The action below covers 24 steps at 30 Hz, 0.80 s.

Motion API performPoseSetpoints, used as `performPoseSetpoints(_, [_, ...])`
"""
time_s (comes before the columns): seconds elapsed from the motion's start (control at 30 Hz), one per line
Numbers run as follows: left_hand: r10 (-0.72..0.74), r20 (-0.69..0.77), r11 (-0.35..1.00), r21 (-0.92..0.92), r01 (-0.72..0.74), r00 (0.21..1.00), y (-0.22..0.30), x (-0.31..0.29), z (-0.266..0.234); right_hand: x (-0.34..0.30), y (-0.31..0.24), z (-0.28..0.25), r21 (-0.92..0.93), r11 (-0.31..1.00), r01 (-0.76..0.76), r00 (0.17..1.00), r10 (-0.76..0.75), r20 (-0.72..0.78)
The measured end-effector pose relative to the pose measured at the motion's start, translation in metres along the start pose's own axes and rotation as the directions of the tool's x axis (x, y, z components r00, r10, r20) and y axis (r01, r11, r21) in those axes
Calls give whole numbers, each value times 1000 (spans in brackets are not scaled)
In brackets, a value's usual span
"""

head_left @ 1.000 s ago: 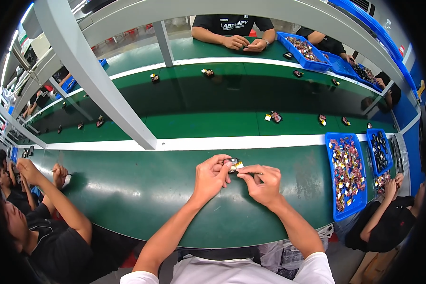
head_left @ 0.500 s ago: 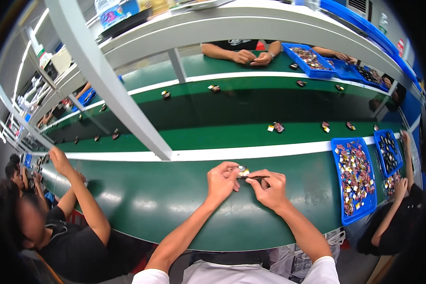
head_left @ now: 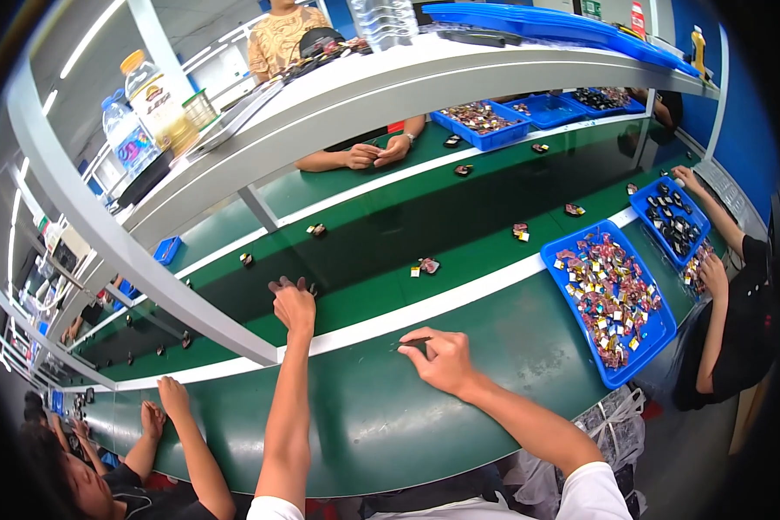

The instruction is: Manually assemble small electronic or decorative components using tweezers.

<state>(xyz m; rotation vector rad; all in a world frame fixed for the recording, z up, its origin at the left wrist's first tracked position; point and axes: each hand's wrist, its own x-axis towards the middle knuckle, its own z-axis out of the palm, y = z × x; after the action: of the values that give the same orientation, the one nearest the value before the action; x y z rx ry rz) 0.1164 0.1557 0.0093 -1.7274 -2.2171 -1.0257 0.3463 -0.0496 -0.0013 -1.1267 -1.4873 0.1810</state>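
My left hand (head_left: 294,305) reaches out over the moving belt (head_left: 364,283), fingers spread and a little blurred. Right beside its fingertips is a small dark part (head_left: 313,289), partly hidden; I cannot tell if they touch. Nearer to me, above the green worktop (head_left: 364,407), my right hand (head_left: 445,362) is closed in a pinch. A thin dark stick-like tool (head_left: 414,344) shows between thumb and forefinger, most of it hidden by the hand. On the belt to the right lie small assemblies with pink and white bits, among them one part (head_left: 426,267).
A blue tray (head_left: 659,342) heaped with small pink, white and gold pieces stands at my right. Beyond it is a blue tray of black parts (head_left: 672,221), near a co-worker. A grey post (head_left: 173,282) and overhead shelf (head_left: 407,87) frame the belt. Another co-worker's hands (head_left: 173,399) are at left.
My left hand has left my right hand and stretched forward over the belt; the small round part is no longer between them. The right hand keeps the thin tool. The view has turned right.
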Motion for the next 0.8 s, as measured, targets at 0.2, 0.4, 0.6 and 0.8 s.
performPoseSetpoints(0.2, [433,386,748,-659,-86,815,79,-18,12,-4,0,2,-4,1000,8,1000,-8,30])
performPoseSetpoints(0.4, [457,793,775,-577,258,403,124,-47,25,-3,1,5,-24,1000,2,1000,-1,25])
performPoseSetpoints(0.6, [270,759,778,-535,330,592,136,-51,32,-4,5,7,-13,1000,24,1000,-24,-9])
performPoseSetpoints(0.8, [278,648,671,-659,340,709,145,-53,45,-3,4,8,7,998,59,997,-58,-43])
